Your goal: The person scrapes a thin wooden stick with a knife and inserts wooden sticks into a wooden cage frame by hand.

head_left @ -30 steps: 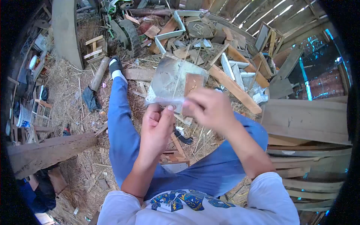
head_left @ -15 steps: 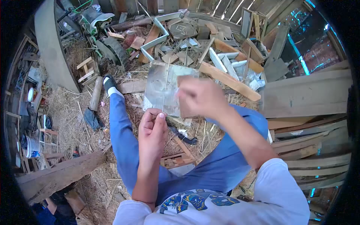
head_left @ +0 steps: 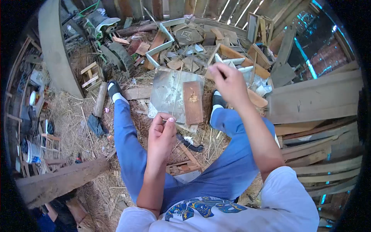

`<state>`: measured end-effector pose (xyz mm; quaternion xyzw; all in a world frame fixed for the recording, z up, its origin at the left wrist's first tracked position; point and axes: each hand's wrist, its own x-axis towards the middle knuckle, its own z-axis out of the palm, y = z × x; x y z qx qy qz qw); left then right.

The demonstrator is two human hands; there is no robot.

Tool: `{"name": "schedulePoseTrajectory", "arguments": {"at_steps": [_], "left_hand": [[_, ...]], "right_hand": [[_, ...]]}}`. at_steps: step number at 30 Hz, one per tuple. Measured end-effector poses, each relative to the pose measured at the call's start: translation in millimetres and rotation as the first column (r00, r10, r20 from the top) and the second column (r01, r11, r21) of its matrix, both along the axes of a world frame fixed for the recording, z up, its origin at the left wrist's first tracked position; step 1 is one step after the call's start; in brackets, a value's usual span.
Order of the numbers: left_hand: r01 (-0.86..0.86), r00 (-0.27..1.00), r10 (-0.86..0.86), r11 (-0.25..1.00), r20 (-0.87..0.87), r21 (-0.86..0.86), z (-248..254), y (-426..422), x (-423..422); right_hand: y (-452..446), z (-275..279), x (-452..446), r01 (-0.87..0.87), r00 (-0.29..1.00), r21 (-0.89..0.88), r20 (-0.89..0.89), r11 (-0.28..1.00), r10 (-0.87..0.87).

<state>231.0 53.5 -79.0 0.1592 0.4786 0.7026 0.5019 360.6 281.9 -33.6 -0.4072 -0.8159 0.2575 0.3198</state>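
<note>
My left hand (head_left: 162,133) is closed, pinching the lower end of a thin, pale stick (head_left: 177,89) between thumb and fingers. The stick points up and away from me, above a worn grey square board (head_left: 162,91). My right hand (head_left: 230,82) is raised to the right, its fingers drawn together. Something thin and blurred seems to extend from its fingertips, too indistinct to name. On the right part of the grey board rests a reddish-brown rectangular piece (head_left: 193,112) with small pale shavings on it.
Scrap wood and a white angled frame (head_left: 167,45) are piled beyond the board. A black curved object (head_left: 190,144) lies between my legs on the straw-covered ground. A wooden beam (head_left: 65,179) crosses at left; a white bucket (head_left: 33,151) stands beyond it. Planks (head_left: 313,100) line the right.
My right hand has moved up and to the right, away from the stick, uncovering the reddish-brown piece. My left hand and the stick have shifted slightly right.
</note>
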Motion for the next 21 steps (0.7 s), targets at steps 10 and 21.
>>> {"name": "schedulePoseTrajectory", "arguments": {"at_steps": [10,21], "left_hand": [[-0.065,0.990,0.064,0.998,-0.122,-0.002,5.6,-1.4,-0.6],[-0.002,1.000,0.002,1.000,-0.026,0.011,1.9,0.4,0.3]], "right_hand": [[-46.2,-0.8,-15.5,-0.382,0.907,0.087,0.229,0.920,0.354],[-47.6,-9.6,-10.0,-0.496,0.860,0.124,0.209,0.859,0.466]]}}
